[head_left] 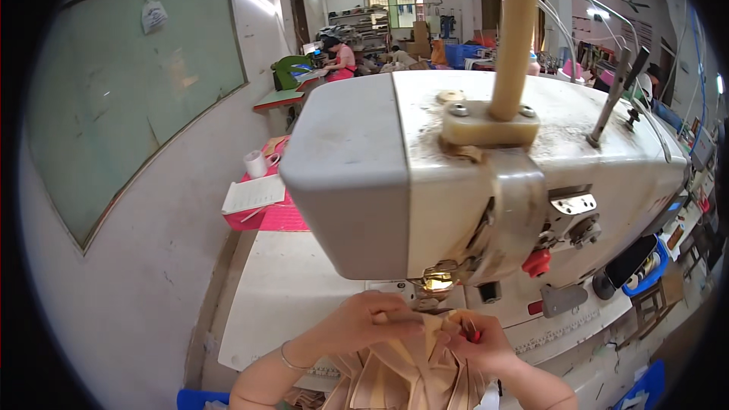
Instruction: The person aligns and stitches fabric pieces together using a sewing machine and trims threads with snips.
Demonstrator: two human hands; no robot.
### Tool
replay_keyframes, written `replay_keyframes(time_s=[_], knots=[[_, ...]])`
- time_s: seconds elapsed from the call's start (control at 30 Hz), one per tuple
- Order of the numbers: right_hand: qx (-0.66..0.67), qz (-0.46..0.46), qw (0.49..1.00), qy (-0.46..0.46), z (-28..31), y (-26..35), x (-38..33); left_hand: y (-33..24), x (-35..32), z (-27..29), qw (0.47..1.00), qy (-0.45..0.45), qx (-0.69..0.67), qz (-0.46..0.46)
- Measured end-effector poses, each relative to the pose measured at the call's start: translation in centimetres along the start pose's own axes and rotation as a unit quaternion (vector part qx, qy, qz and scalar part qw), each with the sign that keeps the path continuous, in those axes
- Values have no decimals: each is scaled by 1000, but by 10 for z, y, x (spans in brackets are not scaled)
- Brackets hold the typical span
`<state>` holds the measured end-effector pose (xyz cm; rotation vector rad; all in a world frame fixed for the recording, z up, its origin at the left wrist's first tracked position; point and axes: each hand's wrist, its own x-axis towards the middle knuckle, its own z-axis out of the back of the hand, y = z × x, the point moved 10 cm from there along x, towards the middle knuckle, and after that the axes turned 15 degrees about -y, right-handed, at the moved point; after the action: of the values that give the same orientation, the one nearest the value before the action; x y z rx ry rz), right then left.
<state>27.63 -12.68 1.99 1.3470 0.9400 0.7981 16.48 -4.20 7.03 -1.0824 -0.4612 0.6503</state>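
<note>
Both hands — left [372, 319], right [474, 342] — pinching beige fabric [414, 368], crowded under sewing machine [425, 182]

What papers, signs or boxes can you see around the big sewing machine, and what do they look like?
Paper sheet: white, flat on the pink table left of the sewing machine.
Hanging paper: small, white, crumpled, high on the green board.
Cardboard box: brown, far back.
Crate: blue, far back.
No screens visible.
</note>
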Motion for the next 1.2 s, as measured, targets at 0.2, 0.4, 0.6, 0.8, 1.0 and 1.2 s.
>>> replay_keyframes(time_s=[0.2,0.4,0.6,0.8,1.0,1.2], knots=[[-85,-98,989,-66,17,-42,16,58,16,-16,985,-55,-94,131],[-17,-78,994,-79,15,-42,28,62,25,-9,973,-119,-116,159],[-1,-145,988,-61,9,-42,30,61,34,-2,938,-170,-259,158],[-16,-114,990,-84,7,-25,31,71,40,2,940,-184,-267,107],[-34,-115,989,-87,5,-25,30,77,43,7,937,-198,-270,103],[30,-97,991,-92,3,-36,37,83,52,7,926,-181,-316,103]])
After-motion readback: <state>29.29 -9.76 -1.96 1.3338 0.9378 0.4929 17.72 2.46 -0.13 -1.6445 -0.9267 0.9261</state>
